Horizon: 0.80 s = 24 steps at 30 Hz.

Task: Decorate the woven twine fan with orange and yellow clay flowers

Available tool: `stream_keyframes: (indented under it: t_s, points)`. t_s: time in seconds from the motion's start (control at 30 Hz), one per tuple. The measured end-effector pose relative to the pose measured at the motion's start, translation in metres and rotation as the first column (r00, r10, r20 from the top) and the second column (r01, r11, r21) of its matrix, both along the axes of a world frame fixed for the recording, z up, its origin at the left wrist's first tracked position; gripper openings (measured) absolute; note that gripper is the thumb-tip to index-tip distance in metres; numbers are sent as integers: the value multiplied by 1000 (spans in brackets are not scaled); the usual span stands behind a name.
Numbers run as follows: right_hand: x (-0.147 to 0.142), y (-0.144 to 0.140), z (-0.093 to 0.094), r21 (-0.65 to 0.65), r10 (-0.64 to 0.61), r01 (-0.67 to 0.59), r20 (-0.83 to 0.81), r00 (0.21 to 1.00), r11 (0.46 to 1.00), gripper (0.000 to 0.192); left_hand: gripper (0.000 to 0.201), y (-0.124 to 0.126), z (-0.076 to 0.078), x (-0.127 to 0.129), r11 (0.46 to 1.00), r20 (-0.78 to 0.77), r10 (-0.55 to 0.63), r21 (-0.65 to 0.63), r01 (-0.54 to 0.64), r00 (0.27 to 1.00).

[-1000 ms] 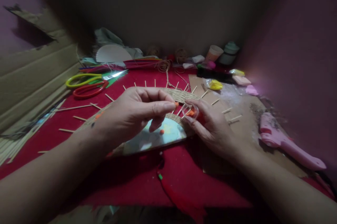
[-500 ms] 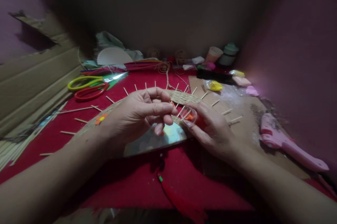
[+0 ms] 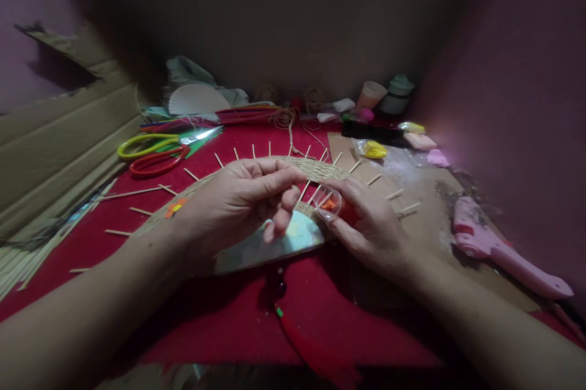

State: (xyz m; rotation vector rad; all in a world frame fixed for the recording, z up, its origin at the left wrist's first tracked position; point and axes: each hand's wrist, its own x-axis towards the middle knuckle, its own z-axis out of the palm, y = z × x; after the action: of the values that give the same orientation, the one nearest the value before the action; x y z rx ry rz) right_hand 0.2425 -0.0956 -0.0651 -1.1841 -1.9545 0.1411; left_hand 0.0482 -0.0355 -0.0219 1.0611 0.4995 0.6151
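Note:
My left hand [image 3: 256,201] hovers over the middle of a woven fan [image 3: 315,168], thumb and forefinger pressed together; whatever they pinch is too small or hidden to make out. My right hand [image 3: 366,216] grips a small clear plastic cup [image 3: 336,199] tilted toward the left hand, with a bit of orange clay [image 3: 328,204] inside. Thin sticks [image 3: 306,190] radiate from the fan beyond its woven bands. An orange flower with a yellow centre [image 3: 174,208] rests on the fan's left side. Below the hands lies a pale painted panel [image 3: 274,240], and a red tassel [image 3: 304,338] trails from it.
Scissors [image 3: 160,149] with yellow and red handles lie at the left, near loose sticks [image 3: 59,234]. A pink glue gun [image 3: 503,249] sits on a cardboard sheet [image 3: 430,207] at the right. Yellow clay [image 3: 374,149], a cup [image 3: 372,95] and twine [image 3: 284,116] line the back.
My left hand's thumb and forefinger have straightened and closed at the tips, its other fingers shifting downward. The orange speck at those fingertips no longer shows. My right hand and the cup stay put.

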Motion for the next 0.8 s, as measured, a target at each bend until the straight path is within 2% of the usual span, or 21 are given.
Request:
stream_keyframes:
  t_s: [0.13,0.27,0.4,0.6,0.67,0.8]
  points:
    - [0,-1,1,-47,10,-11,-15,1000,999,33,14,-3,3,3,999,49,-39,7,38,998]
    - [-1,-1,1,-25,-4,4,-1,1000,1000,31,16,-8,7,0,996,-21,-87,-7,87,996]
    - [0,-1,0,19,-18,18,24,1000,1000,31,17,-6,10,-3,997,-105,64,53,-58,992]
    - [1,-2,0,14,-21,20,13,1000,1000,31,15,-1,10,-3,972,-60,183,163,-171,981]
    - [0,-2,0,3,-17,17,5,1000,1000,32,11,-1,11,-3,968,-69,166,200,-149,984]
    - [1,-2,0,-30,-6,6,-5,1000,1000,33,12,-3,15,-4,960,-118,63,278,-28,991]
